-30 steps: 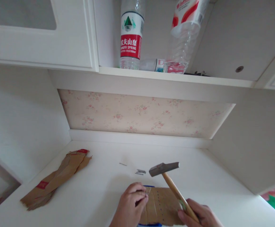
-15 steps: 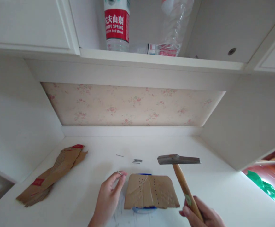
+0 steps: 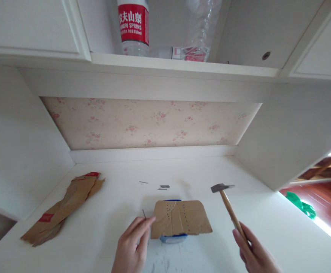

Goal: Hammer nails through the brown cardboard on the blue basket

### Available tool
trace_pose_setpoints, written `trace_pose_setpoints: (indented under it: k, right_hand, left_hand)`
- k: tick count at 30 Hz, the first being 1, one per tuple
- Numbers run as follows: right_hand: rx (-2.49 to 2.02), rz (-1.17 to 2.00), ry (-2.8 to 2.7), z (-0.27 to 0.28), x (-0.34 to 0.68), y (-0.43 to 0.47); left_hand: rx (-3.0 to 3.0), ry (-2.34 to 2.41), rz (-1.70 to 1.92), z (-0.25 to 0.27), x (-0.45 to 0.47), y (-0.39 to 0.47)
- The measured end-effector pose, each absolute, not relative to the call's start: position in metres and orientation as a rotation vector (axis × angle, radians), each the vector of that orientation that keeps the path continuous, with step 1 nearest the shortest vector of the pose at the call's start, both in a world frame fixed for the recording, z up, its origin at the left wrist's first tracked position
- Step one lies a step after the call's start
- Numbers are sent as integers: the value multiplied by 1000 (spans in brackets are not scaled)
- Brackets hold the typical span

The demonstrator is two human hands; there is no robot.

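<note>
Between the thumb and fingers of my left hand is a nail, its upper end sticking up. That hand is at the left edge of a piece of brown cardboard with rows of small punched holes. The cardboard lies across a blue-rimmed container, which it mostly hides. My right hand is closed round the wooden handle of a hammer, whose metal head is raised to the right of the cardboard. Several loose nails lie in a small pile behind the cardboard, with a single nail to their left.
Torn, folded cardboard lies on the left of the white tabletop. Overhead, a shelf holds a red-labelled water bottle and other clear plastic bottles. A side panel bounds the right. Something green lies beyond it.
The hammer and my right hand have moved right, away from the cardboard, and the head has turned. The nail in my left hand has tipped from nearly flat to more upright. The camera view has shifted.
</note>
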State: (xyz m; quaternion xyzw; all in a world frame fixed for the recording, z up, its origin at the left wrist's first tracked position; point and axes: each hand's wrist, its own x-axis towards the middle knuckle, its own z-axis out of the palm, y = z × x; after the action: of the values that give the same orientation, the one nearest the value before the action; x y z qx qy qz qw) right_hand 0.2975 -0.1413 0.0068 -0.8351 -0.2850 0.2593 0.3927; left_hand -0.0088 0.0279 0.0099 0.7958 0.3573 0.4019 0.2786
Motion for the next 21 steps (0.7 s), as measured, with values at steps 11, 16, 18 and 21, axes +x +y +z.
trace_pose_setpoints:
  k: [11, 16, 18, 21]
  right_hand:
    - [-2419, 591, -1374, -34, 319, -145]
    - [-2487, 556, -1487, -34, 313, -138]
    - [-2513, 498, -1503, -33, 311, -135]
    - [-2531, 406, -1520, -35, 309, -133]
  left_hand:
    - [2919, 801, 837, 19, 36, 27]
    - [2924, 837, 689, 14, 48, 34]
    - [2931, 838, 724, 9, 50, 35]
    - [2988, 808, 824, 0, 50, 37]
